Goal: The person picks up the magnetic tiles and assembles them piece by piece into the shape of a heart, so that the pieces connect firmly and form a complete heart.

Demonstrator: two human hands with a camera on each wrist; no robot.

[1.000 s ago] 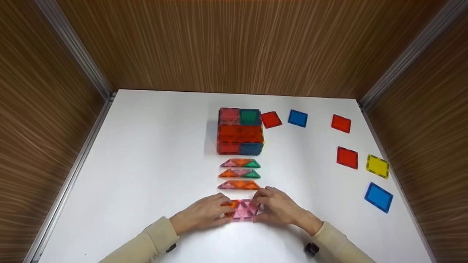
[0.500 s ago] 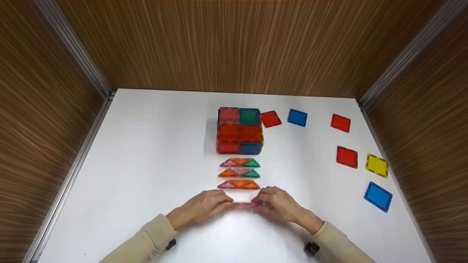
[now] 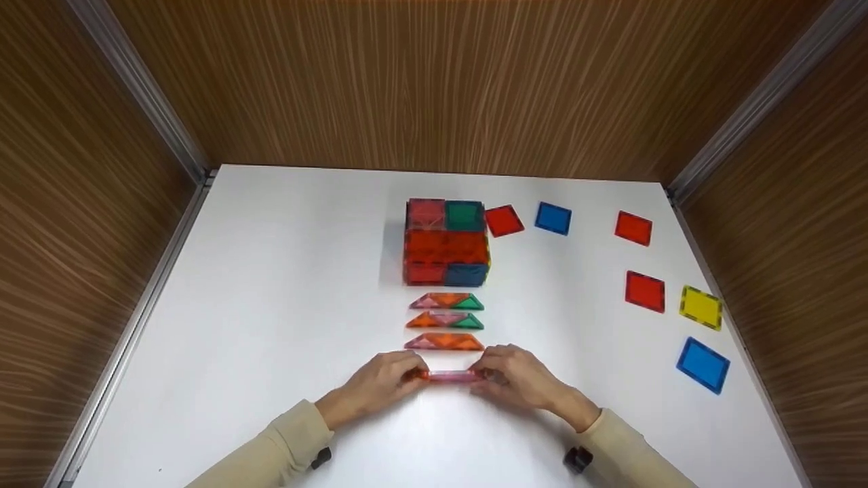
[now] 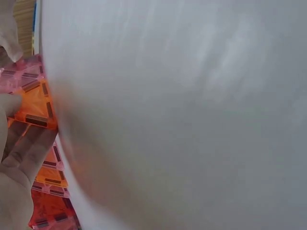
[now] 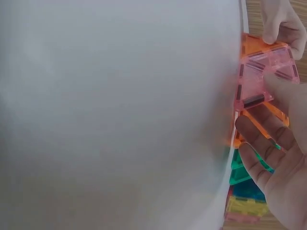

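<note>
The left hand and right hand pinched a pink-and-orange panel of joined translucent tiles at its two ends; each grip was narrow, the thumb on the near face and fingers behind; the panel stood nearly on edge over the white table, near its front and between the hands, with orange at the left end and pink across the middle and right. Beyond it lay three tapered strips in parallel: the nearest strip, pink and orange; the middle strip, orange, pink and green; the farthest strip, pink, orange and green. Behind these stood a tile block, its top showing pink, green, red and blue; just to its right lay a red tile, and farther along a blue tile; near the right edge lay two more red tiles, a yellow tile and a second blue tile; wood-grained walls enclosed the back and sides.
</note>
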